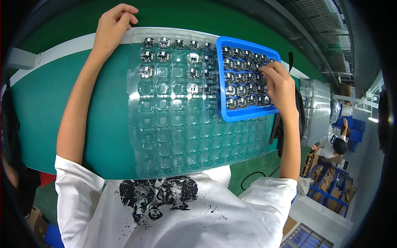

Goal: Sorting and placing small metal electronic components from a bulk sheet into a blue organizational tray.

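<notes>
My right hand [280,84] is over the right side of a shallow blue tray [221,82]. Its thumb and fingertips pinch at a small round electronic part [259,69] among rows of similar parts in the tray. Beneath and left of the tray lies a large clear plastic blister tray [165,136] with square pockets. Several round circuit-board parts [146,72] sit in its far pockets. My left hand [114,25] is by the table's far edge, near the blister tray's far left corner. Its fingers are loosely curled, and nothing shows in them.
The blue tray overlaps the blister tray on the green table [45,111]. Stacked clear trays [314,109] stand off to the right, past a black strap-like item [298,111]. Farther right, another person [334,142] is near blue crates and cardboard [331,186].
</notes>
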Demonstrator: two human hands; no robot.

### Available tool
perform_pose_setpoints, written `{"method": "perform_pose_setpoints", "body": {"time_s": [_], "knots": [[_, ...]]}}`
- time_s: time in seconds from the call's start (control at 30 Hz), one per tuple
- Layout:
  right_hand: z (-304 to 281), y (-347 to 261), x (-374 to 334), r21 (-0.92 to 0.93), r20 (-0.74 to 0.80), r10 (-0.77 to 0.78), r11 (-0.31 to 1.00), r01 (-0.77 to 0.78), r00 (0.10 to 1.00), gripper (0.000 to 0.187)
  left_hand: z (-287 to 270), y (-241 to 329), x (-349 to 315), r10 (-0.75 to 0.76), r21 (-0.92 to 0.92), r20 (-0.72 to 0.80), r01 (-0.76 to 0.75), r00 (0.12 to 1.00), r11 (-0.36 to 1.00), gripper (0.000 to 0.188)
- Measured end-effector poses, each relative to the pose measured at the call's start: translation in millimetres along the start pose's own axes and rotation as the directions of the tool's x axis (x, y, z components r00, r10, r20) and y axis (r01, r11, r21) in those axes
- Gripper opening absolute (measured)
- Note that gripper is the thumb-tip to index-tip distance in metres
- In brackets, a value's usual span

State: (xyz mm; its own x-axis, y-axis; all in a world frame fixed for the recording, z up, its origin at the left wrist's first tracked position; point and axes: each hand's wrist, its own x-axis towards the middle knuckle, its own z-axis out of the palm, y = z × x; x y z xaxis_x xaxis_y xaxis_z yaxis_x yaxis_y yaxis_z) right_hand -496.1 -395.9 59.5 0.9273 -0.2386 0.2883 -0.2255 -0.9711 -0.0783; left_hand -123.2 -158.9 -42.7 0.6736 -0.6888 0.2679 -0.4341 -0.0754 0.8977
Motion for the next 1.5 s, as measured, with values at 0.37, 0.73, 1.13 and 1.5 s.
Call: {"method": "perform_pose_setpoints", "body": {"time_s": [0.37,0.73,1.13,1.5], "knots": [[-1.4,3.7,12.3,0.059,0.103,-0.052,0.997,0.046,0.993,0.021,-4.7,-0.9,0.3,0.005,0.022,0.000,-0.005,1.000,1.000,0.025],[-3.7,5.3,13.7,0.067,0.123,-0.129,0.990,0.122,0.984,0.024,-6.8,0.3,-1.9,0.025,0.049,0.010,-0.026,1.000,0.998,0.024],[-38.6,-32.1,35.2,0.182,0.170,-0.003,0.983,-0.029,0.986,0.013,8.1,12.8,-0.3,0.024,-0.001,0.004,-0.024,1.000,1.000,0.023],[17.1,-131.1,45.0,0.064,0.330,-0.400,0.913,0.402,0.855,0.008,12.2,22.9,-5.2,0.049,-0.041,-0.040,-0.051,0.998,0.998,0.022]]}}
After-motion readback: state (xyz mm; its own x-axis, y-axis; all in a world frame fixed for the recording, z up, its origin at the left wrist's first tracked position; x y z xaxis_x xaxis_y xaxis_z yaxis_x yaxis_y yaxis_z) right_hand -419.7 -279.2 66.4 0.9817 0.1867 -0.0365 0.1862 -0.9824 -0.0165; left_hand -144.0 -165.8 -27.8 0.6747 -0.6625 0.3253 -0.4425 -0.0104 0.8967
